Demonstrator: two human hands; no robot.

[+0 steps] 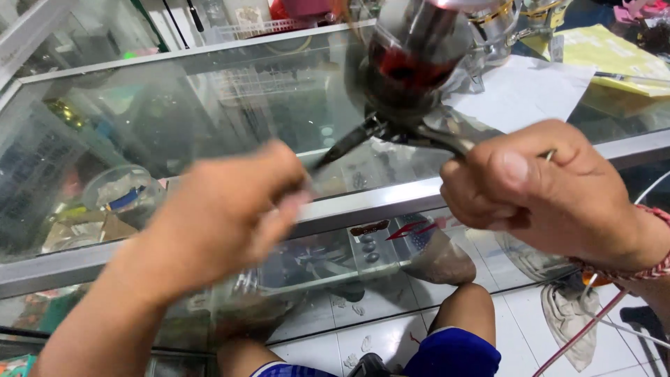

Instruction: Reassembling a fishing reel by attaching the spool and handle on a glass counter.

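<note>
A fishing reel (412, 63), dark with a red spool, is held up over a glass display counter (174, 112); it is motion-blurred. My right hand (537, 188) is fisted around the reel's metal stem at the lower right. My left hand (223, 209), also blurred, pinches the end of the reel's thin dark handle arm (345, 143) that slants down and left from the reel body. A braided band circles my right wrist.
White paper (523, 87) and a yellow pad (614, 56) lie on the glass at the right. Small goods show inside the counter, including a round clear tub (122, 192). Below are my knees in blue shorts (453, 352), a tiled floor and a cloth (569, 321).
</note>
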